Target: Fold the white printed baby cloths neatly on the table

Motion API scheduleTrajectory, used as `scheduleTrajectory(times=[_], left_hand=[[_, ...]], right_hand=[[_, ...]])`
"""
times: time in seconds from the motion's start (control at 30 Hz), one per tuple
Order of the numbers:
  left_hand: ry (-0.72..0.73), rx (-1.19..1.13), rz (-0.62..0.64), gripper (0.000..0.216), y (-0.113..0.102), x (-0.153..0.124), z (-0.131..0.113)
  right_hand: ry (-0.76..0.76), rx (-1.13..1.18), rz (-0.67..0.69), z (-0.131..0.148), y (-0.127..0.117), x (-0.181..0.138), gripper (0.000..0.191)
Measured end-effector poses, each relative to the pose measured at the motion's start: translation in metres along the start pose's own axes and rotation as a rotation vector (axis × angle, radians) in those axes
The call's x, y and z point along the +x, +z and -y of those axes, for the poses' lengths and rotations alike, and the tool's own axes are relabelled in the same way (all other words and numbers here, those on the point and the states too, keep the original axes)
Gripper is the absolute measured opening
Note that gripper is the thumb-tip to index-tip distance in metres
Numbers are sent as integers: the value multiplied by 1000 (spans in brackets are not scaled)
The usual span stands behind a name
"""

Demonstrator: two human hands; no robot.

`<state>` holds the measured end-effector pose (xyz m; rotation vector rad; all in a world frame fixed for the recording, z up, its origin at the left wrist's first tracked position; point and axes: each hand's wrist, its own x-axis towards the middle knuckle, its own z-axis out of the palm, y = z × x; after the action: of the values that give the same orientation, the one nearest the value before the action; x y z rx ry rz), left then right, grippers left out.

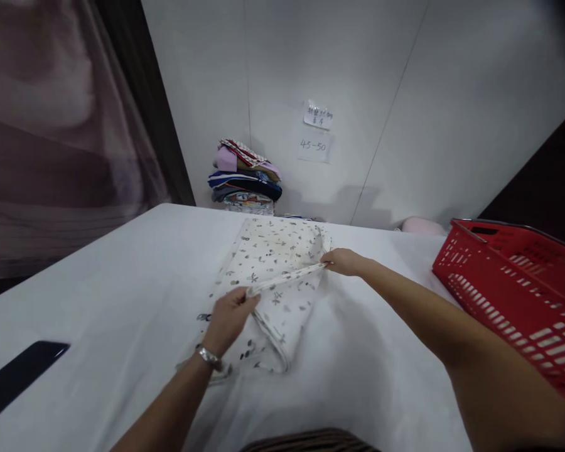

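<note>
A white cloth with small dark printed marks (273, 251) lies partly folded on the white table (98, 276). My left hand (229, 317), with a metal bracelet at the wrist, pinches one end of a folded edge of the cloth. My right hand (343, 261) pinches the other end of that edge. The edge is stretched taut between the two hands, a little above the rest of the cloth.
A red plastic basket (513, 289) stands at the right. A stack of folded cloths (245, 179) sits against the back wall under two paper notes (316, 130). A dark flat object (14, 376) lies at the left edge. A pink item (421, 226) lies behind the basket.
</note>
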<state>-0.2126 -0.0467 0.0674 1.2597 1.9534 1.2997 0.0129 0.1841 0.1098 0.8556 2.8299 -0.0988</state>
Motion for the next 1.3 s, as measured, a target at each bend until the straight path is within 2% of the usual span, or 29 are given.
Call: scheduleTrajectory(times=[0.13,0.27,0.37,0.43,0.5,0.6,0.7,0.77,0.83,0.9,0.93,1.0,1.03,1.1,1.17,1.3], left_hand=[[146,-31,-197,20,-59,3,-43],[261,-59,-373,18,-114,-20,-84],[193,-61,-316,16,-136,-26,-89],[50,-124,-196,16,-140,-20,-73],[-107,-173,-109,18,-137,-11,-44],[-281,-118,-41,22,-126,-3,12],[-385,62,-47,19,-114,-3,57],[-421,156,-57,17,-108,-4,72],[-356,248,-88,24,-103,-4,71],[-151,341,-87,40,-95,-5,57],[-11,371,-49,47,-90,-6,47],[234,338,146,50,-76,-9,22],[300,287,275,48,-69,-11,10],[312,168,515,44,-54,-14,-9],[251,76,651,40,-43,-14,-18],[183,85,664,31,-32,-8,-18]], right_hand=[[-68,37,-191,52,-24,-60,22],[-293,52,-293,119,-40,-112,20],[-437,193,-300,146,-36,-118,17],[-451,391,-237,151,-23,-104,14],[-387,658,-120,151,-4,-83,14],[-272,994,55,150,25,-53,14],[-220,1136,144,151,44,-37,12],[-200,1158,166,152,48,-33,12],[-192,1154,184,153,48,-30,12],[-196,1141,198,154,45,-27,13],[-204,1129,203,155,42,-26,14],[-231,1093,199,158,36,-24,13],[-247,1068,191,159,33,-23,13],[-276,1009,168,162,28,-23,11],[-296,947,146,163,24,-24,11],[-303,850,98,162,20,-28,12]])
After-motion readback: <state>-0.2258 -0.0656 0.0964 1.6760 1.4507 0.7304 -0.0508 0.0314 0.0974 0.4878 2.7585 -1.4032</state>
